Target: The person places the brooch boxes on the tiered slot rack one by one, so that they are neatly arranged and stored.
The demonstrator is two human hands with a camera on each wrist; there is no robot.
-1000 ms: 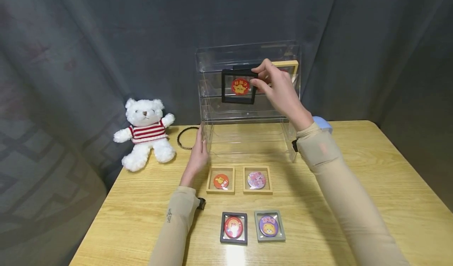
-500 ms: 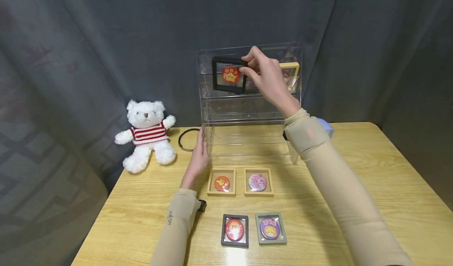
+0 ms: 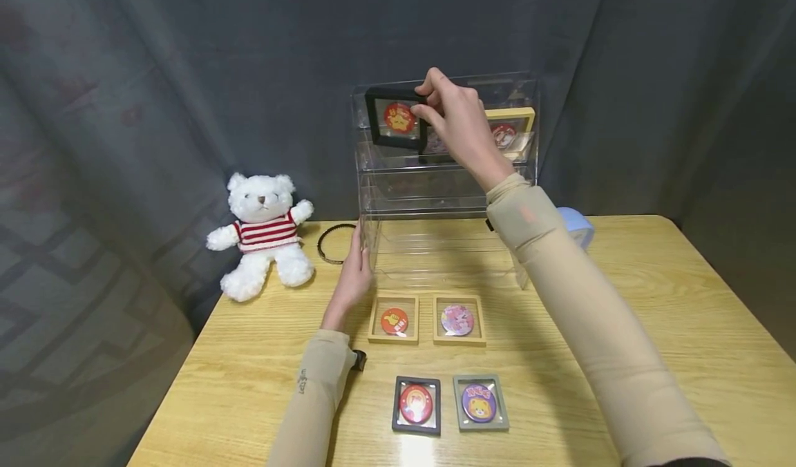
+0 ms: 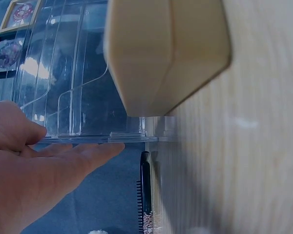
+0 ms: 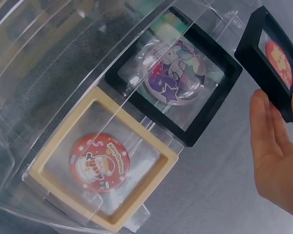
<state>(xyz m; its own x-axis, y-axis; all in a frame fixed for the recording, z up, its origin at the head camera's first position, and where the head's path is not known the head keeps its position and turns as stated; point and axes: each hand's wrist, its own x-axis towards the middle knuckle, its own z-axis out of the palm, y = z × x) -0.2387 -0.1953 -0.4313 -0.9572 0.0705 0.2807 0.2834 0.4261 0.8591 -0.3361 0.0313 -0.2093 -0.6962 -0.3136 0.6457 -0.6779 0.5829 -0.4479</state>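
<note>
Dark grey curtain (image 3: 249, 52) behind a wood-grain desk (image 3: 684, 301). Seven framed badges in all: one in the right hand (image 3: 457, 118), two on the clear stepped display rack (image 3: 444, 185), four lying flat on the desk.

Pinched at its side edge between right thumb and fingertips: the framed star badge (image 3: 398, 118), upright, in front of the rack's upper left part. Square black frame, thick-sided, with a clear window; inside, a round red badge with a smiling yellow star. Cannot tell whether touching the rack.

Just behind the right hand, a black-framed unicorn badge (image 5: 173, 73); to its right, a yellow-framed snowman badge (image 5: 103, 161).

At the rack's side wall, the left hand (image 3: 353, 277), fingers straight along it. Nearby to its right, two wood-framed badges (image 3: 394, 320) (image 3: 459, 320); nearer the body, one black-framed red badge (image 3: 416, 405) and one grey-framed bear badge (image 3: 481, 403). To its left, one black headband (image 3: 320, 246) and one white teddy bear (image 3: 264, 235) in a striped sweater.
</note>
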